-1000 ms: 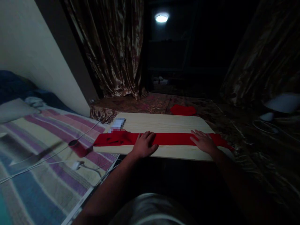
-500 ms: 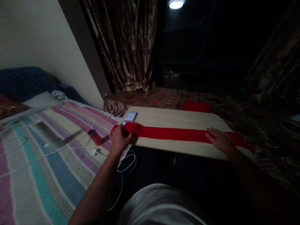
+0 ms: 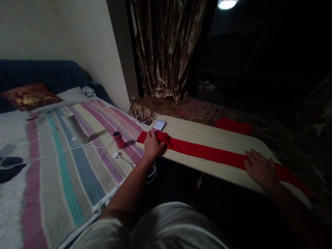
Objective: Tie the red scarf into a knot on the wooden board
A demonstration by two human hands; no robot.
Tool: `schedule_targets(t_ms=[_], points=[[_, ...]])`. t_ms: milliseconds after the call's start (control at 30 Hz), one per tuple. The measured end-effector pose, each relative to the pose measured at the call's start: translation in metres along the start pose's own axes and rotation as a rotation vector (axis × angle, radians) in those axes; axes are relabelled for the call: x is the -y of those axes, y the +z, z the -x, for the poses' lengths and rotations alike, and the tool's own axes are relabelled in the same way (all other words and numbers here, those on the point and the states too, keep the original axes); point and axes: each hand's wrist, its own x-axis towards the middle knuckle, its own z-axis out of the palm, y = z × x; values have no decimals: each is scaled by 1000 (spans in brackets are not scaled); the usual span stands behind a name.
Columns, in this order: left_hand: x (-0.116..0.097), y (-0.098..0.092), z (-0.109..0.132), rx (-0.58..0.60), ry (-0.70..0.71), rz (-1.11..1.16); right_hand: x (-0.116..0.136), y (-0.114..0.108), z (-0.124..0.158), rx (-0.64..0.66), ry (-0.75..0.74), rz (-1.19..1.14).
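A long red cloth (image 3: 207, 151) lies as a narrow band along the light wooden table (image 3: 197, 128), bunched into a thicker lump at its left end. My left hand (image 3: 153, 144) is closed on that lump, thumb on its right side and fingers over the top. Toward the other end, my right hand (image 3: 260, 169) rests palm down on the band, fingers stretched out and a little apart. Past that hand the cloth runs on to the table's right edge, where it is dim. Just beyond my left hand lies a phone (image 3: 159, 125) with a lit screen.
To the left is a bed with a striped blanket (image 3: 85, 173). On it are a red cylinder (image 3: 118, 140), a pale upright roll (image 3: 75, 127), a white charger (image 3: 116, 155) and cables. Another red cloth (image 3: 233, 126) lies behind the table; a curtain (image 3: 166, 52) hangs beyond.
The view has turned left, so the table and bed appear farther right. Both hands stay on the red cloth, the left at its bunched end and the right flat on the band.
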Motion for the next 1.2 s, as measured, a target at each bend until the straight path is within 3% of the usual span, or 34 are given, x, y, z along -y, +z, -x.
schedule_targets(t_ms=[133, 233, 333, 533, 767, 933, 1200], points=[[0, 0, -2, 3, 41, 4, 73, -20, 3, -5, -121, -100], [-1, 0, -2, -15, 75, 39, 126, -26, 5, 107, -182, -154], [2, 4, -3, -47, 126, 119, 154, -25, 6, 231, -162, -150], [20, 7, -10, -142, 146, 283, 140, -18, 5, 319, -142, -130], [54, -24, -43, -229, 85, 253, 109, -18, 4, 306, -116, -134], [81, -42, -54, -169, -78, 106, 100, -15, 4, 306, -113, -133], [97, -42, -49, 18, -238, 80, 99, -15, 5, 268, -120, -122]])
